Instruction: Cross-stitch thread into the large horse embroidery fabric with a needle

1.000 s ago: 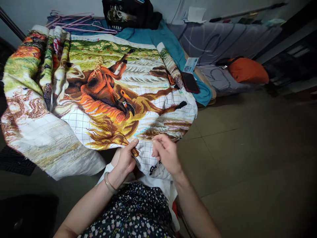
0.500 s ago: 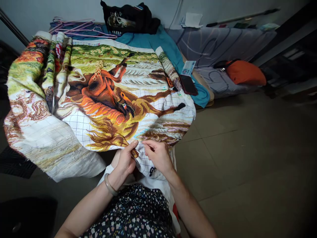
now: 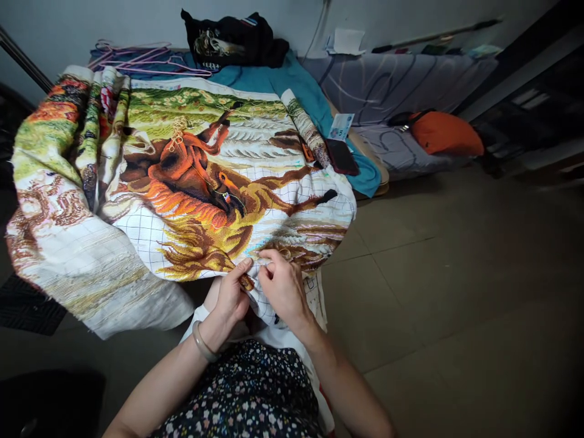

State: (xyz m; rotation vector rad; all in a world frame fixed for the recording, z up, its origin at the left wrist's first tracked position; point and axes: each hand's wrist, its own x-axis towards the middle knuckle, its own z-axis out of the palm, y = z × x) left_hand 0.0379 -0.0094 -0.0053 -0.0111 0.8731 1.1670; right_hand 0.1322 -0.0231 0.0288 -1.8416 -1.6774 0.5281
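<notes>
A large cross-stitch cloth [image 3: 145,234] with brown and orange horses spreads out in front of me, its near edge drawn down to my lap. My left hand [image 3: 232,295] grips that edge, thumb on top and fingers hidden underneath. Just to its right, my right hand [image 3: 283,283] is over the gridded white part, index finger stretched along the fabric and the others curled in. Whatever sits between its fingertips is too small to make out. A bundle of pale yellow thread [image 3: 179,131] lies on the stitched horse, and a small threaded piece [image 3: 227,198] rests lower down.
Rolled cloth ends [image 3: 305,128] lie at the right, beside a dark phone [image 3: 342,157] and a printed card [image 3: 341,126]. Pink hangers [image 3: 137,58] and a black bag [image 3: 235,42] are at the back. An orange bag [image 3: 444,132] rests on the grey sofa [image 3: 378,85].
My right hand has come down and left onto the cloth, close to my left thumb, its index finger now extended. My left hand keeps its grip. The view has shifted slightly.
</notes>
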